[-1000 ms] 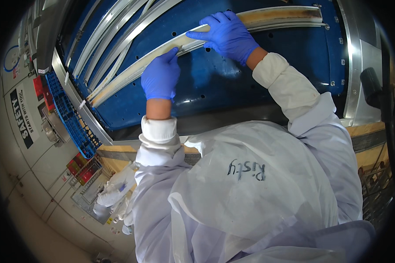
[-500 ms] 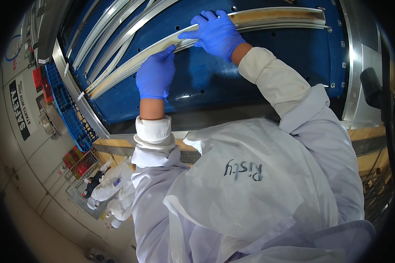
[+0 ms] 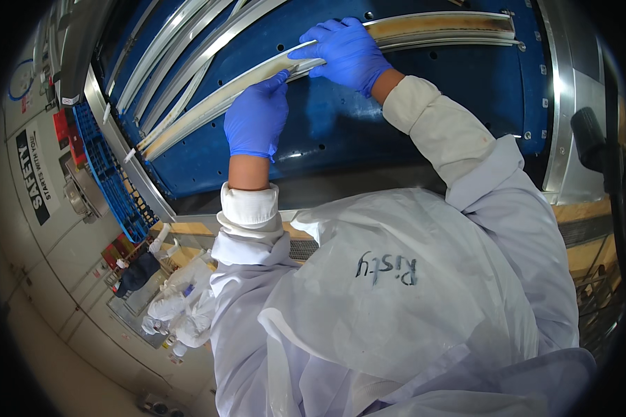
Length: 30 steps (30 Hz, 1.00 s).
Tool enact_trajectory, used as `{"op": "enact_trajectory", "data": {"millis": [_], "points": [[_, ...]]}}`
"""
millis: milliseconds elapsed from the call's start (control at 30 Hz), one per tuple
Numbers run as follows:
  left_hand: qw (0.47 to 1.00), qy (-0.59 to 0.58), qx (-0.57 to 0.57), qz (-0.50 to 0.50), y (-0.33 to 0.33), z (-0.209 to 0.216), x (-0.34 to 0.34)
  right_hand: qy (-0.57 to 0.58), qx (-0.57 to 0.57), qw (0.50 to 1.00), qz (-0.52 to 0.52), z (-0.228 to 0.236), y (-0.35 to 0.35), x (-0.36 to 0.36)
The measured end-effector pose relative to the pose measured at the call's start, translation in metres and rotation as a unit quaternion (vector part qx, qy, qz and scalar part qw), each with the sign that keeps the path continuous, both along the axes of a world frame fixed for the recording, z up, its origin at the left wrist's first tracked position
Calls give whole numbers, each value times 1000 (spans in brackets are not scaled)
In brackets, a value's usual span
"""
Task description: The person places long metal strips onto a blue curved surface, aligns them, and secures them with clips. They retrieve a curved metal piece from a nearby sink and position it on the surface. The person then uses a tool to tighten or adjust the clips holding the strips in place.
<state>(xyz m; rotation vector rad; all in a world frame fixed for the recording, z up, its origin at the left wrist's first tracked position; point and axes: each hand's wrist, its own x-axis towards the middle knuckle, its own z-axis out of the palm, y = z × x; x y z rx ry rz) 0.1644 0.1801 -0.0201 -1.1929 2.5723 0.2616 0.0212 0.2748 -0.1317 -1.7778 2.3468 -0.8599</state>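
A long metal rail (image 3: 438, 26), channel-shaped, with brown stains along its inside, lies across the blue perforated surface (image 3: 396, 104). My right hand (image 3: 348, 55), in a blue glove, grips this rail near its middle, the fingers reaching over its far side. Just left of it, my left hand (image 3: 259, 117), gloved in blue too, pinches the rail's near edge between thumb and fingers. Its fingertips are partly hidden against the metal. The two hands are close together but apart.
Several more pale metal rails (image 3: 181, 59) lie at the far left of the surface. A metal frame edge (image 3: 558, 104) bounds the right side. Blue plastic pallets (image 3: 108, 174) stand beyond the left edge. Co-workers in white clothing (image 3: 181, 306) are at lower left.
My left hand has slid a little to the right along the rail, nearer my right hand. The right hand has barely moved. In the background, a co-worker in dark clothing has shifted.
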Motion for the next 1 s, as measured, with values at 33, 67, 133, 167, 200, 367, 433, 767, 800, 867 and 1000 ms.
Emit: {"op": "enact_trajectory", "data": {"millis": [33,67,133,167,200,367,433,767,800,867,1000], "points": [[1000,-11,-8,2,1,-2,-2,5,-1,1000,-1,-1,0,1],[1000,-22,-16,3,1,-5,-5,10,-2,1000,-3,-1,0,2],[999,-19,-27,5,4,-16,-8,15,-5,1000,0,-1,0,5],[999,-18,-33,6,5,-19,-8,16,-6,1000,3,-1,0,3],[999,-18,-27,8,6,-17,-9,19,-9,1000,5,0,-1,1],[999,-22,-24,6,11,0,-9,13,-23,1000,16,-4,8,-14],[1000,-5,-15,3,13,-2,-12,22,-11,1000,8,-2,11,-16],[999,-33,-26,-1,17,-4,-19,18,-16,1000,8,-4,7,-19],[999,-30,-19,2,19,-4,-20,20,-32,999,6,-5,8,-18],[1000,-25,-7,8,24,-5,-24,11,-38,999,6,-7,8,-18],[999,-36,-21,1,23,-8,-26,-11,10,1000,21,1,8,-19]]}}
